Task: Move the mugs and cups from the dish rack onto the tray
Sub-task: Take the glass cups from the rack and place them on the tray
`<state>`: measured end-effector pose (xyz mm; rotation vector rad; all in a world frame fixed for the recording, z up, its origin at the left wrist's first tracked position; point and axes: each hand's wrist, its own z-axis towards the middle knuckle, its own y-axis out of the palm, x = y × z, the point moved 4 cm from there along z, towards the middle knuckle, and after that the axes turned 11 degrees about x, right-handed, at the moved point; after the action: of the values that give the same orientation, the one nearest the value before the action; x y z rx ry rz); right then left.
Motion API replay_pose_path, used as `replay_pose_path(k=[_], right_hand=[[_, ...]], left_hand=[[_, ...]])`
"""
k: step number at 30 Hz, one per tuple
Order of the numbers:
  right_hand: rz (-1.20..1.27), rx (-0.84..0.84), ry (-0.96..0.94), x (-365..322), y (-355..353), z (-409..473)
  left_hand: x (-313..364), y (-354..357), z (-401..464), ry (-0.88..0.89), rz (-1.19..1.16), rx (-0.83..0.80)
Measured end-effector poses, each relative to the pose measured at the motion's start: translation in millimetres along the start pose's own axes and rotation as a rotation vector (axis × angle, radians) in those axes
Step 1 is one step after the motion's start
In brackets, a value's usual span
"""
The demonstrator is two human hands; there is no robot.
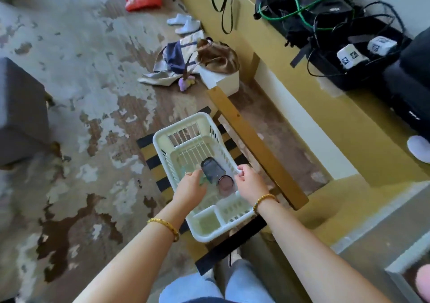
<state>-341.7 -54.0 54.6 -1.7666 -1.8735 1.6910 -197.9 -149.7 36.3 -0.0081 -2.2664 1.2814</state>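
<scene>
Fingers of right hand (250,181) pinched on white plastic dish rack (183,125) rim, likely steadying it; left hand (190,187) fingers hidden, grip unclear, beside dark glass cup (210,168) lying inside.

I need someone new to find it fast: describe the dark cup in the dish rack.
Start at the white slatted dish rack on the black-and-yellow striped mat, beside the wooden bar. Between the left hand and the right hand lies the dark cup, tipped on its side. It is dark blue-grey; the pinkish cup next to it is paler.
</scene>
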Motion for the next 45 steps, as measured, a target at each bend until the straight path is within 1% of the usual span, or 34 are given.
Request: replay_pose_path(k=[3,6,11,16,20,25,30,34,36,40,45], right_hand=[[-0.101,-0.123,0.02,6.7,28.5,26.1],[-0.26,-0.222,-0.007,17.4,54.8,49.0],[-0.403,-0.353,-0.031,43.5,97.5,78.8],[-0.544,-0.358,-0.137,62.8,128.7,98.0],[-0.641,-0.352,-0.205,72.8,144.4,104.6],[-0.662,-0.332,-0.266,77.3,147.9,109.4],[-0.578,-0.323,-0.242,75.6,139.5,107.7],[-0.49,-0.316,-0.187,69.8,125.9,99.7],[-0.408,-0.309,-0.145,65.3,116.5,92.5],[-0.131,-0.257,-0.035,52.1,89.5,69.8],[0.124,-0.115,-0.016,23.8,42.7,32.5]], left_hand=[[-23.3,14.4,11.1,-0.08,0.016,-0.071],[-43.9,28.4,18.7,-0.177,0.002,-0.107],[-54.6,63.5,33.2,-0.246,-0.043,-0.176],[-48.3,106.8,50.7,-0.259,-0.082,-0.257],[-53.3,129.2,64.2,-0.294,-0.113,-0.254],[-56.0,143.1,67.2,-0.324,-0.14,-0.257],[-51.0,143.5,63.3,-0.317,-0.139,-0.269],[-40.3,132.3,61.4,-0.245,-0.132,-0.235],[-34.6,121.8,60.8,-0.183,-0.118,-0.197],[-20.9,93.7,53.5,0.001,-0.066,-0.135],[3.5,48.2,29.5,0.235,-0.023,-0.033]])
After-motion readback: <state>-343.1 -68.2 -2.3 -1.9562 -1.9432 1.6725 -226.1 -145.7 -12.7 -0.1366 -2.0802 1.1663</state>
